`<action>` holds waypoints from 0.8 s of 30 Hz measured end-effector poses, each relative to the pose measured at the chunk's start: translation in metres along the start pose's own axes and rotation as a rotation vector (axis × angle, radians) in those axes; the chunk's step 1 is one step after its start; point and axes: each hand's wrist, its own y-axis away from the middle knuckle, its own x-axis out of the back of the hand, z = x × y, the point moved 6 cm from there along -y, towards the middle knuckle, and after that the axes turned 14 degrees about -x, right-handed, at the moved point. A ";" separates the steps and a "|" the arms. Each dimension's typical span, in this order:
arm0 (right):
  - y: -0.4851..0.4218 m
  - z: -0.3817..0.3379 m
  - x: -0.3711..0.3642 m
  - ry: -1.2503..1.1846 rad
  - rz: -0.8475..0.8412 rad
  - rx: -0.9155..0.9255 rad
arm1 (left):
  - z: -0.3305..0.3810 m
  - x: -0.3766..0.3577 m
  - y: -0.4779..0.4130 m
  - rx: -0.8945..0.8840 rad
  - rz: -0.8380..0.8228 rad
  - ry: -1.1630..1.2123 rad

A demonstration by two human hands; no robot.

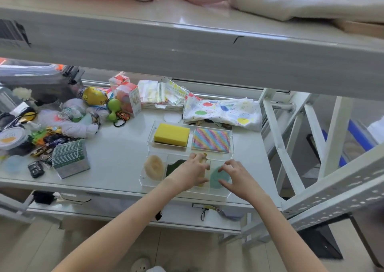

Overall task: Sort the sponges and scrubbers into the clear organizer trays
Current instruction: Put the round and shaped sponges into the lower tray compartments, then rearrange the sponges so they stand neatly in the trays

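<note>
Sponges and scrubbers fill two clear organizer trays at the front edge of a white table [116, 147], beneath a long white shelf [187, 49] piled with pink and cream cloth. The far tray [150, 134], clear acrylic with straight walls, holds a thick rectangular yellow sponge [172, 135] with a fine, porous face and, in the compartment to its right, a flat square cloth [211, 140] in diagonal rainbow stripes. The near tray [143, 178] is split into narrow compartments: a beige, ring-shaped woven scrubber [154, 167] stands at the left end, a dark green scouring pad [174, 165] sits just beside it, and a round teal scrubber [218, 178] lies toward the right end. The left hand [191, 173] reaches in over the middle of the near tray, palm down, fingers curled around a pale tan sponge piece [202, 161] (mostly hidden by the hand, so its shape cannot be told). The right hand [239, 178] hovers over the teal scrubber with fingers spread and bent, thumb low near the front wall; whether the fingertips touch the scrubber cannot be told. Both forearms are bare and extend from the bottom of the frame. Well apart to the left lie a heap of toys and wrappers [49, 130] and a stack of green-edged cards [70, 157]; a dotted cloth [222, 111] lies behind the trays.
</note>
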 end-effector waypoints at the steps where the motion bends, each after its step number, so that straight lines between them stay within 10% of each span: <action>1: -0.002 -0.002 0.006 -0.016 0.025 -0.003 | -0.004 0.007 0.003 0.003 0.029 0.075; 8: -0.034 -0.047 0.050 -0.109 0.144 0.045 | -0.072 0.076 0.030 0.133 0.324 0.156; 14: -0.083 -0.101 0.043 -0.136 0.013 0.050 | -0.147 0.075 0.041 0.415 0.084 -0.069; 24: -0.128 -0.141 0.012 0.090 -0.108 0.012 | -0.159 0.063 0.036 0.398 0.062 -0.136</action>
